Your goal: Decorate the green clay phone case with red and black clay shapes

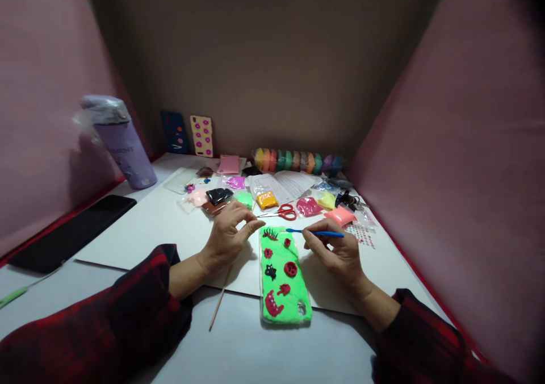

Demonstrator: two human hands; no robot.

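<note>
A phone case covered in bright green clay (281, 293) lies in front of me, bearing red and black clay shapes: a cat, a round face, a comb-like piece and small flowers. My right hand (336, 253) grips a slim blue modelling tool (326, 234), its tip pointing left over the case's far end. My left hand (232, 233) is at the far left corner of the case, thumb and forefinger pinched together. Whatever sits between those fingertips is too small to make out. A thin wooden stick (220, 301) lies below my left hand.
Red-handled scissors (287, 212) and several clay packets (267, 200) lie beyond the case on a white board (170, 236). At the back are a row of coloured clay (293, 161) and two decorated cases (201, 137). A purple bottle (128, 151) and a black phone (72, 230) are left.
</note>
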